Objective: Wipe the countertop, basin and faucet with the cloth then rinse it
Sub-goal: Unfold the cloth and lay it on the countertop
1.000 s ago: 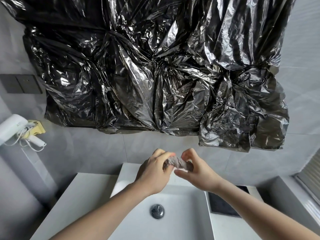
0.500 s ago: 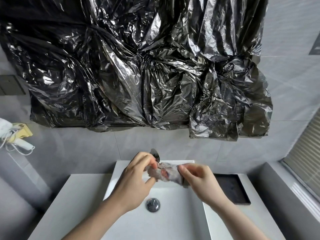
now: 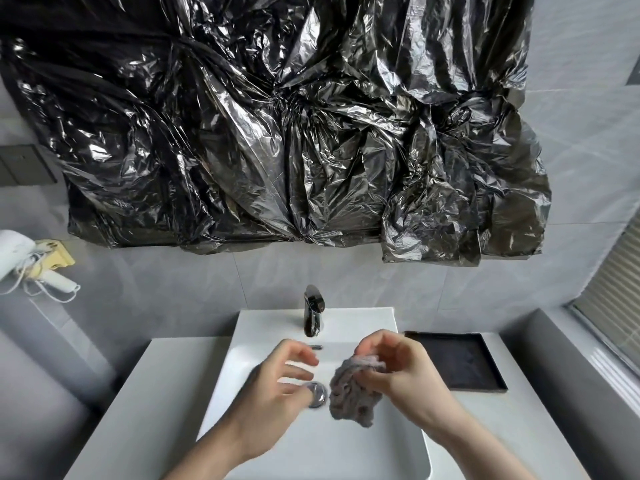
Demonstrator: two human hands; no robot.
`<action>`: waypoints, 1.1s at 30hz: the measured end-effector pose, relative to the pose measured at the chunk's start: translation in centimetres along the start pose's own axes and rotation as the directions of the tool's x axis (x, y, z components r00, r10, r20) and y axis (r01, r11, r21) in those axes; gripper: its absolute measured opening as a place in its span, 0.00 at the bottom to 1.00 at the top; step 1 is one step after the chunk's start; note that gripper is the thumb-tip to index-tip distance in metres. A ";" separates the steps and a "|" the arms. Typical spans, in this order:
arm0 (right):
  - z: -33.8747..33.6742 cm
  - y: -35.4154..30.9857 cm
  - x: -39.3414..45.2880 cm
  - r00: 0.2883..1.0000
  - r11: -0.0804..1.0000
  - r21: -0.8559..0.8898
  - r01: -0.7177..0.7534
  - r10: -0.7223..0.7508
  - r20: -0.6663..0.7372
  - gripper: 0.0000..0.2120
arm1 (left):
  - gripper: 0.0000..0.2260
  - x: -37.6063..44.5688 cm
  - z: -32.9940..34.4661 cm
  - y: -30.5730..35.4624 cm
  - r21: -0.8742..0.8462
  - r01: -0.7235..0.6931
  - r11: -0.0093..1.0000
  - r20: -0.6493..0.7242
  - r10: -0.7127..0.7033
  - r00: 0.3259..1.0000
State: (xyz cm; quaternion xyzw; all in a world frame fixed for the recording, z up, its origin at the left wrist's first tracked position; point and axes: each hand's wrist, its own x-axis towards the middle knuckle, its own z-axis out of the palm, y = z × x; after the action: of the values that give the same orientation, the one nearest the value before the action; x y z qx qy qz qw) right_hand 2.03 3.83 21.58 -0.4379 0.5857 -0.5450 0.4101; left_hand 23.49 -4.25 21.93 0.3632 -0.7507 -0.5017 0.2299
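Two hands: both are working over the basin (image 3: 242,344), with the faucet (image 3: 313,311) standing at its back rim and no water visibly running.
Right hand (image 3: 403,372): its grip is closing round the cloth (image 3: 353,393), thumb and fingers pinching the upper end of the bundle while the rest is hanging free below.
Left hand (image 3: 277,386): its grip is standing open and holding nothing, fingers spread and slightly curled, blurred, just beside the cloth but not touching it.
Where the cloth is: it is dangling in a crumpled grey wad above the basin floor, next to the drain stopper (image 3: 317,393), which the left fingers are partly covering.
Why held so: keeping the wad over the bowl is probably letting any drips fall inside instead of on the counter (image 3: 138,393); whether the cloth is wet I cannot tell.
Arm pose: both forearms are reaching forward from the near edge, the right wrist bending inward and the palm turning toward the cloth, the left palm facing down and to the right.
Step in hand: judging from this, the cloth is being bunched or wrung near the end of the job.
Beside the basin: a dark tray (image 3: 457,363) is sitting on the counter to the right, well clear of the hands.
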 end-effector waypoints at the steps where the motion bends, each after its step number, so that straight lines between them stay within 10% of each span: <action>1: 0.1 0.0 -0.2 1.000 1.000 -0.007 0.001 0.000 0.011 0.12 | 0.20 -0.2 0.6 0.2 0.072 -0.023 0.997 0.035 0.021 0.999; 10: -0.9 0.5 -2.4 0.990 0.931 -0.350 0.102 -0.130 -0.055 0.14 | 0.12 -0.5 2.1 0.4 0.172 -0.080 0.982 -0.049 0.090 0.995; 19: 0.1 1.2 -5.3 0.999 0.991 -0.127 0.041 -0.042 -0.011 0.09 | 0.11 -1.8 4.3 -1.3 0.198 -0.058 0.979 0.194 0.019 0.981; 33: 1.4 1.6 -11.5 0.978 0.905 -0.416 -0.093 0.005 -0.209 0.16 | 0.07 -5.7 3.7 -2.6 0.130 -0.037 0.991 0.133 0.020 0.991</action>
State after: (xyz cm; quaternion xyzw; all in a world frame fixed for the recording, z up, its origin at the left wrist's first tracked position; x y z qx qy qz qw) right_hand 6.45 14.49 19.89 -0.4437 0.7394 -0.4362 0.2571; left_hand 25.28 1.76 18.25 0.3330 -0.8009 -0.4704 0.1626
